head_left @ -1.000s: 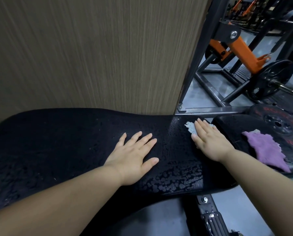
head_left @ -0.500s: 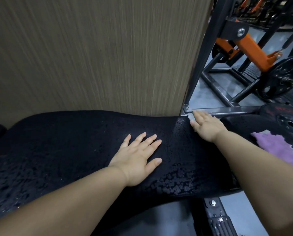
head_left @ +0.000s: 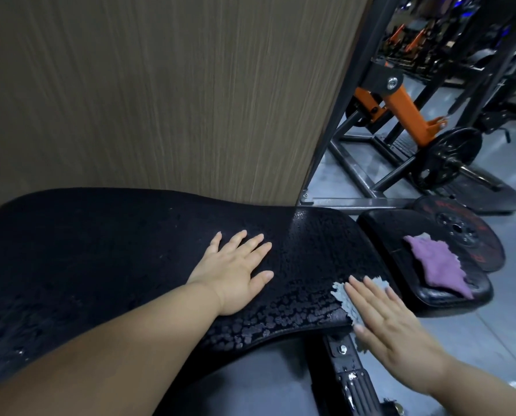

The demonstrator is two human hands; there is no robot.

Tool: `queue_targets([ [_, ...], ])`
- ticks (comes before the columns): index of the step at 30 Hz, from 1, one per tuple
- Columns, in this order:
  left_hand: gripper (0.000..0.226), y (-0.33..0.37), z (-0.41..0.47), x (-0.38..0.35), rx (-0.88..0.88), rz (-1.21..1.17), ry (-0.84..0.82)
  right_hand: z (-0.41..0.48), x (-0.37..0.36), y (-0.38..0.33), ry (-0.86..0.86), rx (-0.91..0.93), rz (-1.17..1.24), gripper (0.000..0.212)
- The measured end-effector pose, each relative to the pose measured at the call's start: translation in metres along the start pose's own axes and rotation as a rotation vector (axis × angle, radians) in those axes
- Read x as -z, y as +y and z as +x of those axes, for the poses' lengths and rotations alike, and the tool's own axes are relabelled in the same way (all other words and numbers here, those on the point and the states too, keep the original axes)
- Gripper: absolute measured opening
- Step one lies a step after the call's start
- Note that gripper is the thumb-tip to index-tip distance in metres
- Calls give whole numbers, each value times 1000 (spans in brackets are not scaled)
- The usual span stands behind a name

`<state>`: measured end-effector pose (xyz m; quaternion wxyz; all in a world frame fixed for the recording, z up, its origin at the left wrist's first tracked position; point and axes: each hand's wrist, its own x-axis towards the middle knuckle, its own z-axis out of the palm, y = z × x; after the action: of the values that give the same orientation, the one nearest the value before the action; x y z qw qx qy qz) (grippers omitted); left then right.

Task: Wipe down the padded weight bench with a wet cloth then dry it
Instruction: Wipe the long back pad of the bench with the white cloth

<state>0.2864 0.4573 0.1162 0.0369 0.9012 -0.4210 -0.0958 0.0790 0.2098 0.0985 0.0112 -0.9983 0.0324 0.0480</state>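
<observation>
A gym: padded bench (head_left: pixel 130 250), weight plates (head_left: pixel 458 232), orange-and-black machines (head_left: pixel 406 112).

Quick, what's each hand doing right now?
Left hand: open, flat on the bench pad, holding nothing.
Right hand: open, straight fingers pressing the grey cloth on the pad's near edge.

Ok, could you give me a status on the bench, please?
Left hand flat on wet bench. Right hand pressing grey cloth at near edge. Purple cloth lying on seat pad. Nothing blocking.
</observation>
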Motion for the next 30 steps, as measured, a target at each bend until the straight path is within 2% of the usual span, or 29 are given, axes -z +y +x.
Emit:
queue_targets([
  [3, 61, -1, 1, -1, -4, -1, 0, 19, 7, -3, 3, 29, -5, 59],
  [7, 61, 0, 3, 0, -14, -7, 1, 61, 20, -5, -42, 37, 16, 77],
  [11, 61, -2, 2, -2, -17, -9, 11, 128, 28, -6, -54, -44, 8, 60],
  [20, 62, -1, 4, -2, -11, -9, -1, 241, 38, -4, -63, -227, 47, 54],
  [25, 62, 1, 3, 0, -8, -2, -11, 237, 40, -9, -51, -254, 37, 54],
  [30, 61, 3, 2, 1, -1, 4, -3, 174, 39, -22, -65, -151, 22, 57],
])
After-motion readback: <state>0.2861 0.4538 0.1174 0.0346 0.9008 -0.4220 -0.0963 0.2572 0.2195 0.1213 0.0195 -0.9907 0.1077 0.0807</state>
